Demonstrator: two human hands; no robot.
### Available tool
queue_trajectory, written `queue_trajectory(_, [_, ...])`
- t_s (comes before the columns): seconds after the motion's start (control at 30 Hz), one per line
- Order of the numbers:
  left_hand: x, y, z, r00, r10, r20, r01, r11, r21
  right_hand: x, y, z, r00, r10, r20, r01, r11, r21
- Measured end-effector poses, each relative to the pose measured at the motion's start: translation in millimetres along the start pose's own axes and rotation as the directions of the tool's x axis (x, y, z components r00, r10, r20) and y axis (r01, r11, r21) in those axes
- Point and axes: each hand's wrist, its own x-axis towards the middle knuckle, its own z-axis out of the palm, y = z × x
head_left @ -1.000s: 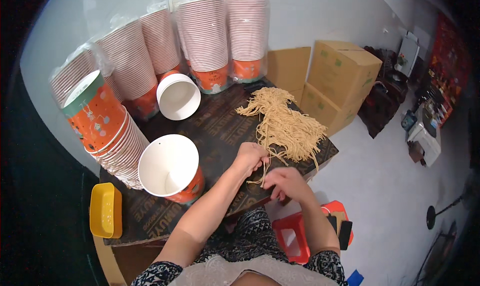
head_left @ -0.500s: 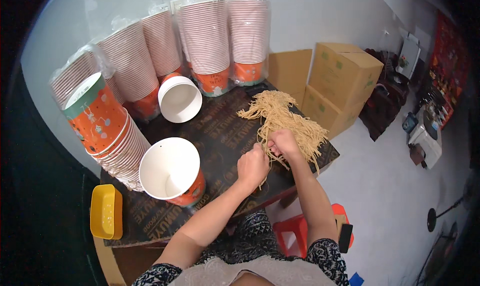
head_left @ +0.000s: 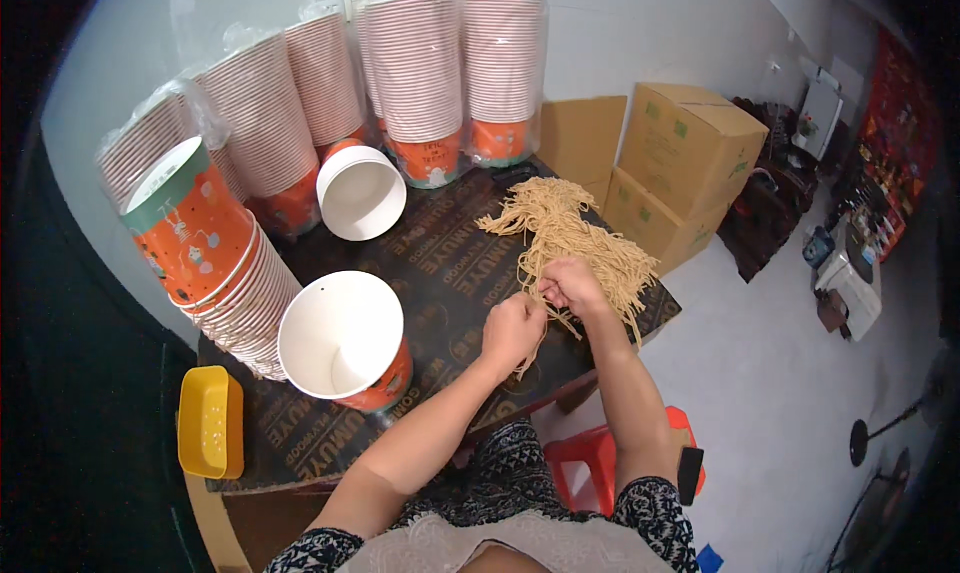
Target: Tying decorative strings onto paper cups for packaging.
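Note:
A heap of pale yellow strings (head_left: 570, 235) lies on the dark board table (head_left: 440, 273), toward its right side. My left hand (head_left: 512, 331) is closed on a few strands that hang below it near the table's front edge. My right hand (head_left: 568, 285) pinches strands at the near edge of the heap, just beside my left hand. A large orange paper cup (head_left: 345, 341) with a white inside stands open to the left of my hands. A second open cup (head_left: 360, 193) lies tilted further back.
Tall stacks of orange and white cups (head_left: 420, 83) in plastic sleeves line the back and left (head_left: 215, 263) of the table. A yellow tray (head_left: 210, 423) sits at the front left corner. Cardboard boxes (head_left: 680, 163) stand to the right, a red stool (head_left: 600, 463) below.
Both hands rose from the table's front edge toward the heap. My right hand moved into the strings, then drew back next to my left hand, which now holds strands.

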Motion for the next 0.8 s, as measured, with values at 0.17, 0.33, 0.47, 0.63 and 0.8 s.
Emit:
queue_trajectory(0.17, [10.1, -12.6, -0.1, 0.993, -0.074, -0.090, 0.061, 0.988, -0.140, -8.2, -2.1, -2.5, 0.998, 0.058, 0.039, -0.058, 0.998, -0.007])
queue_trajectory(0.33, [20.3, -18.1, -9.8, 0.944, -0.317, 0.093, 0.323, 0.823, -0.467, -30.4, -4.5, 3.4, 0.974, 0.136, 0.182, -0.139, 0.990, 0.005])
queue_trajectory(0.47, [22.7, -5.4, -16.7, 0.881, -0.407, 0.243, 0.471, 0.699, -0.537, -47.8, 3.3, 1.7, 0.959, 0.100, 0.264, -0.099, 0.995, -0.020])
queue_trajectory(0.63, [14.3, 5.2, -25.4, 0.922, -0.304, 0.237, 0.386, 0.722, -0.574, -69.1, -2.8, 11.8, 0.962, 0.047, 0.268, -0.073, 0.994, 0.086])
queue_trajectory(0.8, [-3.9, 41.3, -48.6, 0.890, -0.290, 0.352, 0.441, 0.743, -0.504, -91.7, -6.4, 16.4, 0.969, 0.019, 0.245, -0.063, 0.983, 0.172])
